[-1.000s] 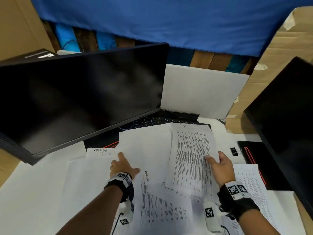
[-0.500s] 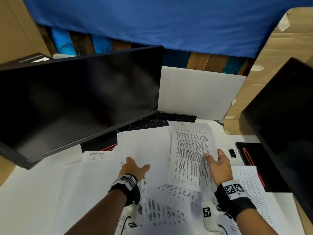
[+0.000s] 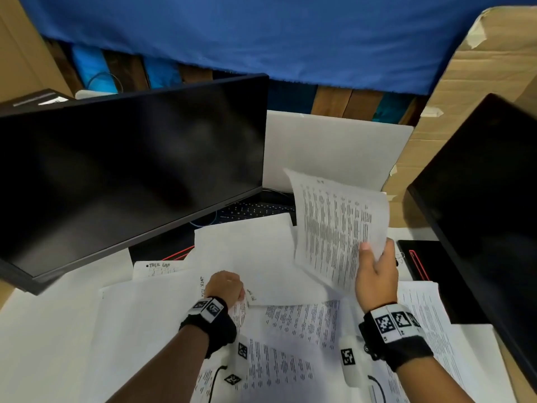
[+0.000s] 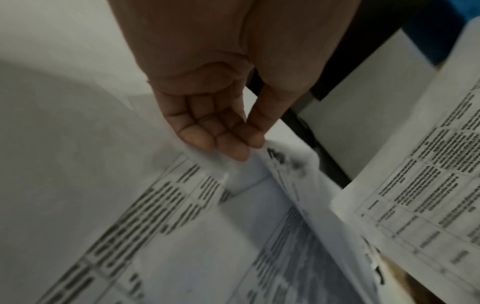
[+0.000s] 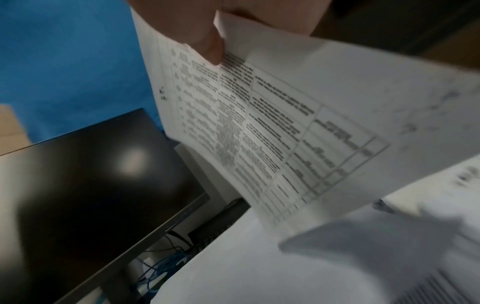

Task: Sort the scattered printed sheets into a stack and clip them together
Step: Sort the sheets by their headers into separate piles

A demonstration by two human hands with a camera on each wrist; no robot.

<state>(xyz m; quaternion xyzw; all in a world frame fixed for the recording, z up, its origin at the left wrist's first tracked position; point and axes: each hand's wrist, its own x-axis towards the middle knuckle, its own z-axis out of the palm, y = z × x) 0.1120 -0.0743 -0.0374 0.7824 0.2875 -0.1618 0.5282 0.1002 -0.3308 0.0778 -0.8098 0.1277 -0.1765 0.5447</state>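
Right hand [image 3: 376, 274] — fingers pinching a white printed sheet with table text [image 3: 337, 228], lifting it tilted above the far right of the surface [image 3: 43, 330]. Left hand [image 3: 225, 287] — fingers narrowing on the near corner of a blank white sheet [image 3: 247, 251]. Other printed sheets [image 3: 302, 321] are lying scattered, overlapping, near both wrists; small black binder clip [image 3: 398, 258] is sitting right, beside the right hand.

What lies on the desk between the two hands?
In the head view, overlapping white printed sheets cover the stretch between the left hand and right hand, which holds a lifted printed sheet.
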